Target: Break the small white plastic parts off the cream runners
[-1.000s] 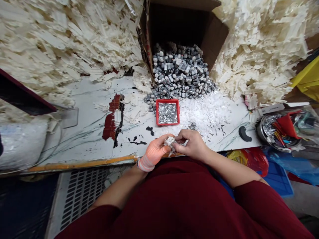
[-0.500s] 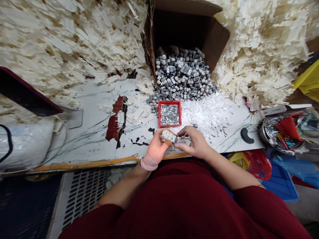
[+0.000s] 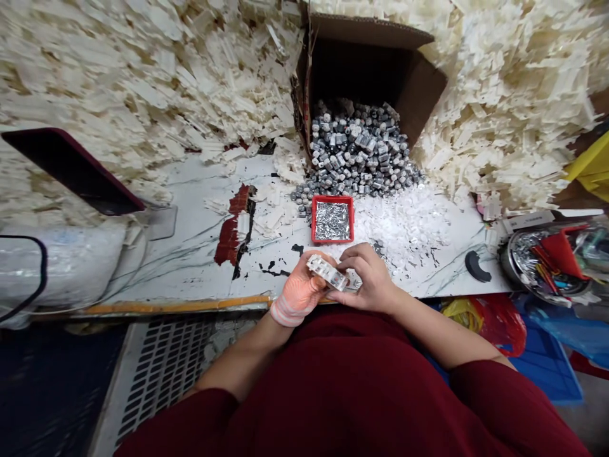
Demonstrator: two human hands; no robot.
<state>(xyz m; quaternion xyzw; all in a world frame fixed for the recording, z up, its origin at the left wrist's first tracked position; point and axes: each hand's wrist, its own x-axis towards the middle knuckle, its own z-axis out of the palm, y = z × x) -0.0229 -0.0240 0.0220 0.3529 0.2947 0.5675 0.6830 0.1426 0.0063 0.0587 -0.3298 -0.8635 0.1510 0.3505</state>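
My left hand (image 3: 301,291), in an orange glove, is closed round a small white plastic strip (image 3: 327,271) held over the near edge of the white table (image 3: 190,254). My bare right hand (image 3: 368,278) is curled beside it, fingertips pinched at the strip's right end; whatever small part it holds is hidden. Just beyond my hands sits a small red tray (image 3: 332,219) full of shiny metal pieces. Behind the tray, grey metal parts (image 3: 354,158) spill out of a tipped cardboard box (image 3: 419,82).
Heaps of cream plastic pieces (image 3: 143,82) bank up on both sides of the box. White chips (image 3: 404,219) lie scattered right of the tray. A metal bowl with red items (image 3: 542,257) stands at the right edge, a dark red slab (image 3: 71,168) at the left.
The white strip has turned from a bunched position to lying slanted across my left palm, and my right fingers have shifted to its right end. The view has drifted slightly.
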